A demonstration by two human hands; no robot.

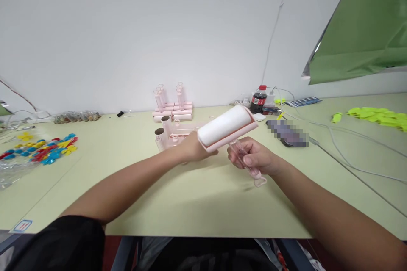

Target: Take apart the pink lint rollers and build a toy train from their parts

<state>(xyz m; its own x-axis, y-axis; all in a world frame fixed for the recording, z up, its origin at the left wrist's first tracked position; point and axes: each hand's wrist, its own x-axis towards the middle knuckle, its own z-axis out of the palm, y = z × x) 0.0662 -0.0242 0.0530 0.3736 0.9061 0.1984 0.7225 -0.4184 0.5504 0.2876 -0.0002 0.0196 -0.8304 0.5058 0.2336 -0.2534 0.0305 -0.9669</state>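
My right hand [251, 157] is wrapped round the clear handle of a pink lint roller [226, 129], whose white roll tilts up to the right and whose heart-shaped end hangs below the hand. Behind the roll's left end is my left hand [199, 148]; the roller hides most of its fingers, so its grip cannot be made out. Left of that hand, two upright rolls with brown cores [165, 125] stand by more pink parts [178, 136], partly hidden by the forearm. Several finished-looking pink rollers [182, 114] stand in a group near the wall, handles up.
Colourful plastic pieces [47, 148] and clear bags [15, 173] lie at the left, with a row of small wrapped items [76, 117] behind. A cola bottle [258, 100], a phone [288, 133], white cables [343, 159] and yellow-green pieces [377, 116] are on the right.
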